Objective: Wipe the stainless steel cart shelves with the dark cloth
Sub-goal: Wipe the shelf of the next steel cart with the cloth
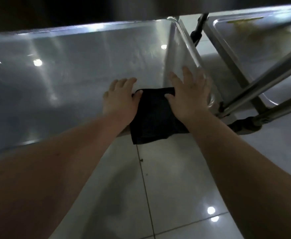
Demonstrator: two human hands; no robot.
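A dark cloth (152,116) lies flat on the lower stainless steel cart shelf (63,80), near its right end, with its near edge hanging over the shelf's front lip. My left hand (119,96) rests palm-down on the cloth's left edge, fingers spread on the steel. My right hand (187,94) presses palm-down on the cloth's right edge, fingers reaching toward the shelf's raised right wall (181,54). Both thumbs sit on the cloth's far corners.
The upper shelf's dark underside (89,7) overhangs at the top. A second steel cart (255,37) stands to the right, with slanted metal tubes (261,87) and a caster (246,125) close to my right hand. Glossy white floor tiles (167,187) lie below.
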